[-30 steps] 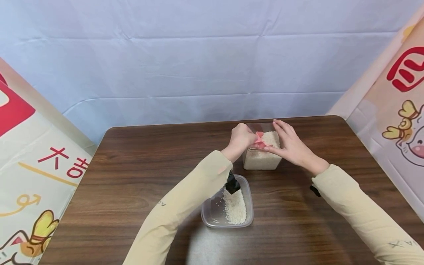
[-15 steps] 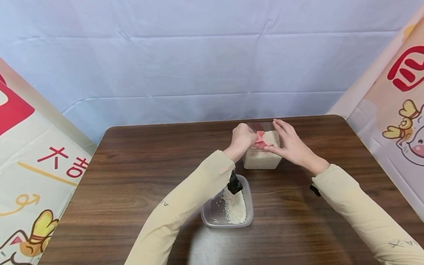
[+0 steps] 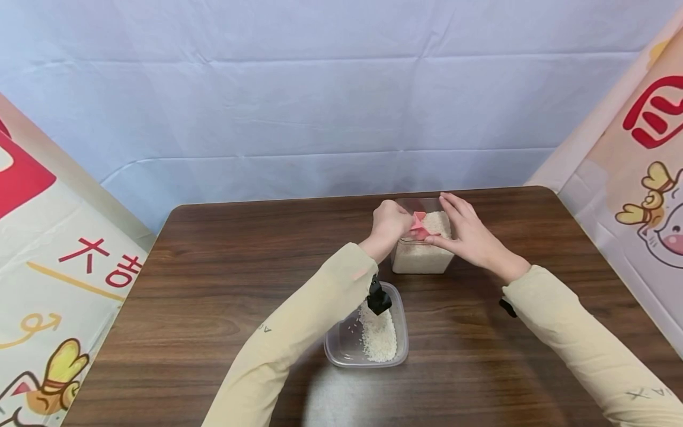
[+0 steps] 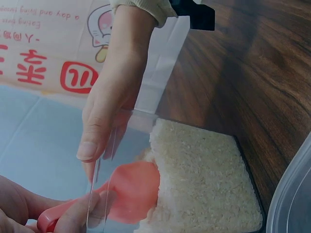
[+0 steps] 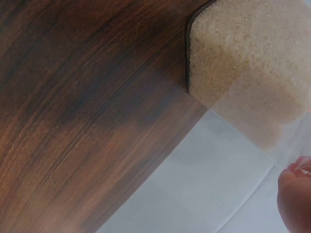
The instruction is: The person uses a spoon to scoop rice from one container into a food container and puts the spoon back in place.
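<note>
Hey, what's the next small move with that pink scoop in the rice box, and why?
Probably push the pink plastic scoop deeper into the rice: its bowl sits at the heap's edge, seemingly empty. The left hand grips its handle, the right hand steadies the clear square rice container.

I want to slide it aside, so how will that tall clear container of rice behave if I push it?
The clear container looks nearly full of rice, so probably heavy and stable. Its smooth walls may be slippery. Pushed low, it likely slides on the table rather than tipping.

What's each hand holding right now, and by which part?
The left hand grips a pink scoop by its handle. The right hand steadies the clear rice container by its rim.
</note>
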`<action>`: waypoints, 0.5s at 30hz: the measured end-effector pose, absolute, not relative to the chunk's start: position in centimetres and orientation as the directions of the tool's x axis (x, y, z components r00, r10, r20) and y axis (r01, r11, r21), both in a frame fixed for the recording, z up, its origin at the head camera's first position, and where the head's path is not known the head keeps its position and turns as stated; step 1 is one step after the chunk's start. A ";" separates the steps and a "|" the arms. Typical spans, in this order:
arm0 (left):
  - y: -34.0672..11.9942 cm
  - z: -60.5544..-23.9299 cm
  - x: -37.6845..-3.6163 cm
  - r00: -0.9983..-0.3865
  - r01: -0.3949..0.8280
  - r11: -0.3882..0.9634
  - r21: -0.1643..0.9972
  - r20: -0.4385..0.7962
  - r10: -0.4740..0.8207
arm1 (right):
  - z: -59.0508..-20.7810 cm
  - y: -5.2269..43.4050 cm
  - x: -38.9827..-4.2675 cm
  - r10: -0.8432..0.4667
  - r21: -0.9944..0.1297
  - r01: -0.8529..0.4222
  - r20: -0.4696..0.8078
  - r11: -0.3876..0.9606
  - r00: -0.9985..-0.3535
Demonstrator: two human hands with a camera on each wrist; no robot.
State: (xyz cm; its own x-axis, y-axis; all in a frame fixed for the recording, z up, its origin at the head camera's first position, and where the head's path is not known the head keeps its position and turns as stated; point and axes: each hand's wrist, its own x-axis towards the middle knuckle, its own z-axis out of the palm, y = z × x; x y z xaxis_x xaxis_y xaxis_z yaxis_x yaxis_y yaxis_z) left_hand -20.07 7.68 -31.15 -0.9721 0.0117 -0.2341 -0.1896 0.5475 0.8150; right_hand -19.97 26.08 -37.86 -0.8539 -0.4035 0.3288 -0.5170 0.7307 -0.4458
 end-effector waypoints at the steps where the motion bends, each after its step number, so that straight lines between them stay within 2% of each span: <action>1: 7.7 -31.2 -20.1 -0.969 -0.205 0.520 0.829 -0.247 0.011 | -37.9 26.1 -20.0 -0.405 -0.444 -0.518 0.329 0.731 -0.853; 9: 8.0 -31.5 -20.5 -0.939 -0.329 0.279 0.902 -0.344 0.004 | -38.0 26.2 -20.1 -0.407 -0.443 -0.522 0.332 0.729 -0.851; 15: 8.1 -31.7 -20.6 -0.935 -0.347 0.213 0.913 -0.354 -0.003 | -37.9 26.1 -20.1 -0.396 -0.456 -0.498 0.306 0.737 -0.866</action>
State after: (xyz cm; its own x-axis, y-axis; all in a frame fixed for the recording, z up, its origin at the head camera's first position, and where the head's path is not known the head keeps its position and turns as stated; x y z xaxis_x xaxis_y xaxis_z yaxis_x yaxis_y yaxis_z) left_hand -20.55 8.12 -31.71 -0.9351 -0.0026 -0.3544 -0.3467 0.2134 0.9134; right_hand -20.09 26.14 -37.93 -0.8658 -0.3957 0.3063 -0.4983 0.7374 -0.4560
